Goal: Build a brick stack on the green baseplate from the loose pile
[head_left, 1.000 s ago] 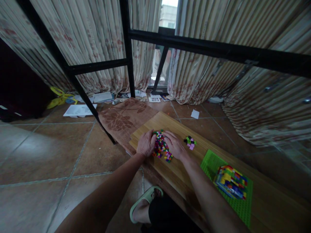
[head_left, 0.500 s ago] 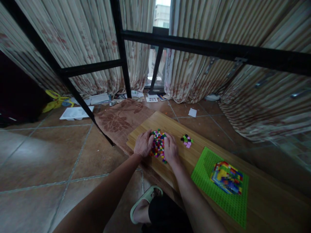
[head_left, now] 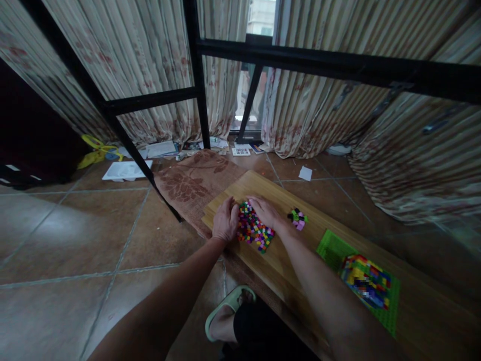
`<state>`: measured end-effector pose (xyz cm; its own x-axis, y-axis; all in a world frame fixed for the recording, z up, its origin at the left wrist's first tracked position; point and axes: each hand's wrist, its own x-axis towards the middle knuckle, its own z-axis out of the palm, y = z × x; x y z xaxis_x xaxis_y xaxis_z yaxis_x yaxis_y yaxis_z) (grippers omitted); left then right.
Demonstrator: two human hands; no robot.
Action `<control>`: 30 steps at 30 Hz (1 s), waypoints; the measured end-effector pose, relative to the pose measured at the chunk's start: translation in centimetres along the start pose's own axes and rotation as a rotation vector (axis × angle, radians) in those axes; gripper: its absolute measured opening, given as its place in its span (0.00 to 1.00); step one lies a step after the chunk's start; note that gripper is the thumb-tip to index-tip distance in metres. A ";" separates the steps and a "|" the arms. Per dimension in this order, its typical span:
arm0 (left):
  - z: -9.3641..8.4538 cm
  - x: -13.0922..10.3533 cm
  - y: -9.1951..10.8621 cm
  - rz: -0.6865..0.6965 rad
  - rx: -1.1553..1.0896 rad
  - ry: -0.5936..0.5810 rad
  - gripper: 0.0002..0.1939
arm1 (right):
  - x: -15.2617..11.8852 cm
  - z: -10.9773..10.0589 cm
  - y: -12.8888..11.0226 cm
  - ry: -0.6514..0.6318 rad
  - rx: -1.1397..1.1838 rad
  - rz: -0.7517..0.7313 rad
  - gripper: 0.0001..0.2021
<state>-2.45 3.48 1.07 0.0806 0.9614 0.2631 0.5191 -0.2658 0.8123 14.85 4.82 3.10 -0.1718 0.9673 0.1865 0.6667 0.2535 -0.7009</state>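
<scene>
From where I stand, the tall striped curtains [head_left: 293,110] take up most of the far side, with a black metal frame [head_left: 300,56] crossing in front of them. Below, on the tiled floor, the long wooden table [head_left: 281,260] runs at a slant away from the person, a brown flowered cloth [head_left: 203,175] showing past its far left end and along its near side.

Toward the table's right part lies a green studded board [head_left: 336,248], partly covered by the right forearm, and on it sits a block of many-coloured toy bricks [head_left: 366,281].

The two bare hands are over by the other end, on either side of the loose little bricks. The left hand [head_left: 226,220] rests against the left edge of the pile, open and slightly cupped, thumb nearest the pieces. The right hand [head_left: 266,213] is open too, slanting along the pile's far right edge, fingers stretched toward the left hand. I can't tell whether either has a piece under it.

Between them, spreading back toward the person, is the pile of tiny coloured bricks [head_left: 253,228]. A smaller cluster of black, green and pink bricks [head_left: 298,218] lies apart, just right of the right hand.
</scene>
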 end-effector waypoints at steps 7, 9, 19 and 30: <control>-0.2 0.0 0.2 -0.024 -0.034 -0.001 0.22 | -1.8 -1.0 -0.7 -0.022 -0.035 -0.028 0.23; -0.3 0.0 0.3 -0.031 -0.024 0.001 0.22 | -2.9 -1.0 -1.4 0.032 -0.098 -0.046 0.25; -0.6 0.1 0.5 -0.066 -0.061 0.051 0.21 | -8.8 4.6 -5.1 0.163 -0.547 0.043 0.38; -0.1 0.2 0.2 -0.029 0.080 0.009 0.22 | -11.4 3.4 -4.6 0.287 -0.598 0.151 0.40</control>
<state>-2.41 3.57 1.33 0.0572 0.9680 0.2445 0.5876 -0.2306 0.7756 11.31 -7.39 1.83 0.0990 0.9319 0.3490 0.9687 -0.0100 -0.2480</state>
